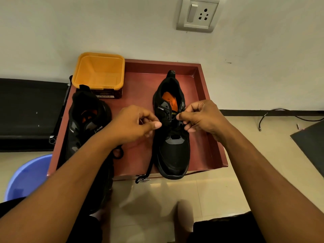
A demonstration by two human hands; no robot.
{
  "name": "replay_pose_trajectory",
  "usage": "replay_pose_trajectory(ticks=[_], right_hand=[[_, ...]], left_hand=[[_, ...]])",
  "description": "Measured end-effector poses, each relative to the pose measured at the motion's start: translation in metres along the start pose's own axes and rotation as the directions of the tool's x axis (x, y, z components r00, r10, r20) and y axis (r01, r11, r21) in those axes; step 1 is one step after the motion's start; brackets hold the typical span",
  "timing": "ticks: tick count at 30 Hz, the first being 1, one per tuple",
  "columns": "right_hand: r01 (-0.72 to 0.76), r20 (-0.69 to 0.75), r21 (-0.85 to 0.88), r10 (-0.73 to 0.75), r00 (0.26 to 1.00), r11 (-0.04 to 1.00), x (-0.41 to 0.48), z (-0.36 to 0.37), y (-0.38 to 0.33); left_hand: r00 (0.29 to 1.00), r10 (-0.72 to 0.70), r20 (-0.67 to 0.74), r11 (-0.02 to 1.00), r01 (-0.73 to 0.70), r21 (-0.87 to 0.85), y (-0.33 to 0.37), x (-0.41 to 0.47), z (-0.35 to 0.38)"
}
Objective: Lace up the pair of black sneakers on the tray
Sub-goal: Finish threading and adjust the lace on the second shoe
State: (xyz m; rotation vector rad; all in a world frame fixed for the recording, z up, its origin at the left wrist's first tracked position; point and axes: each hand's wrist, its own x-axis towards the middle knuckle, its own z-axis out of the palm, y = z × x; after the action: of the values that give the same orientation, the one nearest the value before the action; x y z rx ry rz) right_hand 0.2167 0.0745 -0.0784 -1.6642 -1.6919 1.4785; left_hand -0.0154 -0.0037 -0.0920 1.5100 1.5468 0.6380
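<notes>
A blue plastic tub [26, 176] sits on the tiled floor at the far left, well outside the person's left forearm, with a black padded bench [29, 109] beyond it against the wall. On the maroon tray [140, 76], the first black sneaker [85, 123] lies just left of the left hand [133, 123] and partly under that forearm, its orange insole showing. An orange plastic tub [99, 71] stands past that hand in the tray's far left corner. The left hand hovers beside the second black sneaker [171, 151], fingers curled and thumb stretched toward the shoe; whether it has hold of a lace cannot be told. The second sneaker stands upright between the two hands, toe toward the person and overhanging the tray's near edge. A black lace [149, 165] trails from below the left hand down over that edge. The right hand [201, 118] is closed at the shoe's upper eyelets, thumb and forefinger pinching the lace there. A wall socket [198, 14] is mounted high above the right hand, and a black cable [280, 114] runs along the floor well to its right.
</notes>
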Motion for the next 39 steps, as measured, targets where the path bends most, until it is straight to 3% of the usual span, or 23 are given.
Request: replay_pose_trajectory(ticks=[5,8,14,22,25,28,32,35,37,39], right_hand=[[-0.007,-0.002,0.014,0.007,1.000,1.000,-0.001,0.001,0.002],[-0.010,-0.009,-0.004,0.010,1.000,1.000,0.001,0.001,0.001],[-0.019,-0.011,0.001,0.019,1.000,1.000,0.000,0.003,0.000],[-0.140,0.114,0.096,0.129,0.985,0.985,-0.031,-0.001,-0.015],[-0.179,0.220,0.140,0.146,0.965,0.974,-0.053,-0.001,-0.017],[-0.149,0.180,0.058,0.137,0.974,0.987,-0.069,-0.018,-0.011],[-0.129,0.115,-0.115,0.142,0.983,0.985,-0.086,-0.054,-0.002],[-0.130,0.094,-0.278,0.161,0.983,0.952,-0.091,-0.076,0.003],[-0.172,0.055,-0.490,0.227,0.972,0.855,-0.087,-0.084,0.009],[-0.239,0.016,-0.640,0.323,0.946,0.730,-0.080,-0.085,0.015]], left_hand=[[0.994,-0.038,-0.107,0.986,0.054,0.159,-0.012,0.002,-0.019],[0.998,-0.036,-0.052,0.992,0.041,0.115,-0.008,0.000,-0.009],[0.992,-0.014,-0.126,1.000,0.012,-0.017,-0.001,-0.004,-0.026],[0.992,0.111,0.061,0.982,-0.100,-0.163,0.041,-0.029,0.012],[0.951,0.252,0.179,0.967,-0.243,-0.072,0.055,-0.045,0.047],[0.906,0.330,0.266,0.940,-0.340,-0.012,0.062,-0.057,0.062],[0.952,0.226,0.204,0.966,-0.246,0.080,0.061,-0.054,0.052],[0.996,0.073,0.045,0.963,-0.082,0.258,0.048,-0.040,0.041],[0.992,-0.033,-0.126,0.938,0.074,0.339,0.038,-0.030,0.036],[0.967,-0.101,-0.233,0.940,0.170,0.296,0.032,-0.022,0.035]])
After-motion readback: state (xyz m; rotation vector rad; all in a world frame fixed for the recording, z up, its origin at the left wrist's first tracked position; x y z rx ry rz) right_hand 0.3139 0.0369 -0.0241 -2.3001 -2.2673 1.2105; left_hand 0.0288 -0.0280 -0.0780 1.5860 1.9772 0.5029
